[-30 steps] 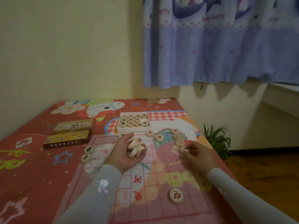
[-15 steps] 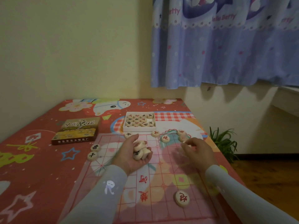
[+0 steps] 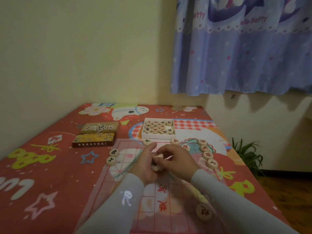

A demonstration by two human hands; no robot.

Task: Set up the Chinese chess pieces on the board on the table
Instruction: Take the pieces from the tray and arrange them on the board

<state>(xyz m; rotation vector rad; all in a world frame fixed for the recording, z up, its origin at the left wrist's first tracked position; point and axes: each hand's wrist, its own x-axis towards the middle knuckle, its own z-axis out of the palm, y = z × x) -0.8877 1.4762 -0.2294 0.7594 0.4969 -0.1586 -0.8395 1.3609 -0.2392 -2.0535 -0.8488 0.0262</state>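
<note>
A thin see-through chess board sheet point(image 3: 170, 206) lies on the red cartoon tablecloth. My left hand point(image 3: 145, 164) cups several round wooden pieces point(image 3: 156, 162) above the board's far half. My right hand point(image 3: 177, 162) reaches into that pile, fingertips on a piece; whether it pinches one I cannot tell. Several pieces run down the board's right edge point(image 3: 206, 155), two sit at the left edge point(image 3: 112, 157), three near the far edge point(image 3: 175, 141), and one red-marked piece point(image 3: 204, 212) lies near me.
A white tray point(image 3: 157, 135) with several pieces stands just beyond the board. The box lid point(image 3: 96, 135) lies to the left. The table's right edge drops off beside a green plant point(image 3: 246, 154). A wall and a curtain stand behind.
My right hand left the pieces at the board's right edge and moved left onto the pile in my left hand. The left hand stayed put, still cupping the pieces.
</note>
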